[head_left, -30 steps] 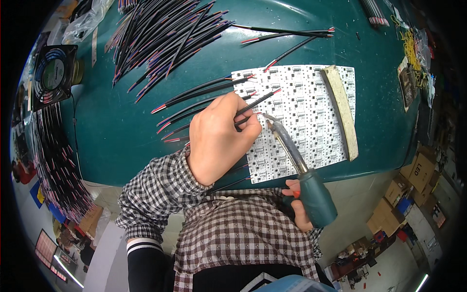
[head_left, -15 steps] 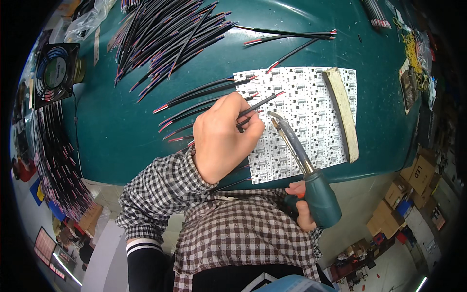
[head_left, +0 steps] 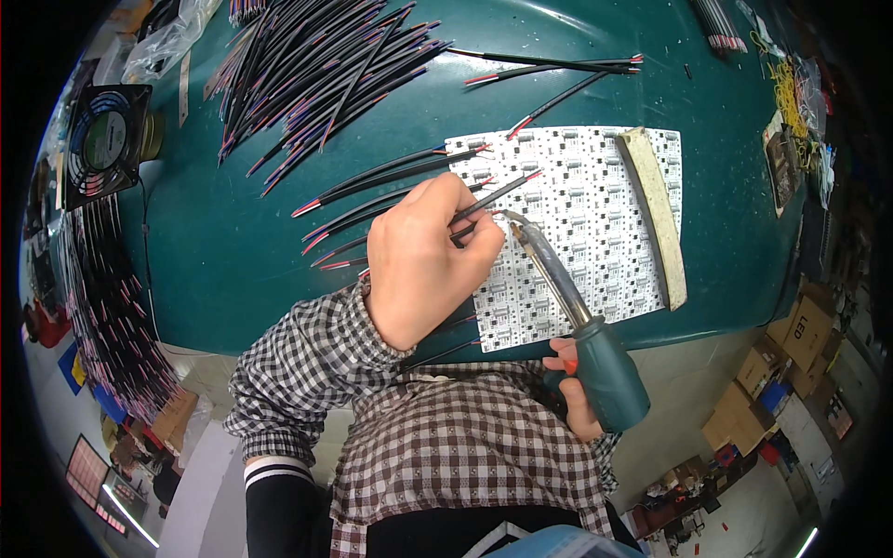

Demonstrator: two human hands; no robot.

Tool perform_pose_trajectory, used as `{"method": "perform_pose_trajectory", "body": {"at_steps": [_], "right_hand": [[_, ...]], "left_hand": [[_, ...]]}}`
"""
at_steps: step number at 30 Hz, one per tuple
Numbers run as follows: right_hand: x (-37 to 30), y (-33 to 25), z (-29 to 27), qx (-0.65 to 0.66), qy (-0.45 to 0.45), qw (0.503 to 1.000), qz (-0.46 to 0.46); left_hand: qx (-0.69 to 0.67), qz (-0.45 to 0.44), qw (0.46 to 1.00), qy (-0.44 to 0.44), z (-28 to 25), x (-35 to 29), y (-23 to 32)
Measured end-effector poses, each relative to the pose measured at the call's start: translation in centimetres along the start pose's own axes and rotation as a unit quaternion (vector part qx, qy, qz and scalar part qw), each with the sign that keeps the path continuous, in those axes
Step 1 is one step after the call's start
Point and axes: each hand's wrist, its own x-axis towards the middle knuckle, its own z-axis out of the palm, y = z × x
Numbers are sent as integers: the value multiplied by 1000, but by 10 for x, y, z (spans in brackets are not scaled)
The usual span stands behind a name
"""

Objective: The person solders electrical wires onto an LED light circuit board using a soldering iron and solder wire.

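My left hand (head_left: 430, 256) is closed, pinching a black cable (head_left: 507, 191) whose stripped end points up and right over a white circuit board panel (head_left: 595, 232). A second cable end also shows beneath the fingers, close to the panel's left side. My right hand (head_left: 579, 395) grips a green-handled soldering gun (head_left: 595, 358) from below. Its tip touches or nearly touches the panel beside my left fingertips; I cannot tell which. Several black cables (head_left: 372, 177) lie along the panel's left edge, their red and white ends pointing left.
A pale bar (head_left: 656, 219) lies across the panel's right part. Beyond it are loose cables (head_left: 558, 70) and a large cable pile (head_left: 335, 79). A square fan (head_left: 109, 139) stands at left above a hanging cable bundle (head_left: 116, 316). Yellow wires (head_left: 791, 107) lie at far right.
The soldering gun has shifted slightly left, bringing its tip nearer my left fingertips. My left hand has barely moved and still pinches the cable.
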Motion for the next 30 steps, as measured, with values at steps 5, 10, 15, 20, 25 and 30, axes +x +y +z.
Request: {"method": "perform_pose_trajectory", "body": {"at_steps": [5, 10, 15, 20, 25, 30], "right_hand": [[0, 2, -2, -15, -7, 1000, -1], [0, 4, -4, -93, -21, 995, -38], [-1, 3, -2, -99, -14, 994, -35], [1, 6, -1, -18, 5, 998, -61], [-1, 4, 3, -18, 24, 999, -27], [0, 12, -5, -58, 0, 996, -69]], "left_hand": [[3, -5, 1000, -5, 0, 0, 2], [-1, -5, 1000, -4, 0, 1, 2], [4, 0, 1000, -6, -1, 1, 1], [8, -2, 1000, -5, -2, 1, 0], [13, -1, 1000, -14, -4, 2, 4], [27, 1, 1000, -12, -4, -1, 3]]}}
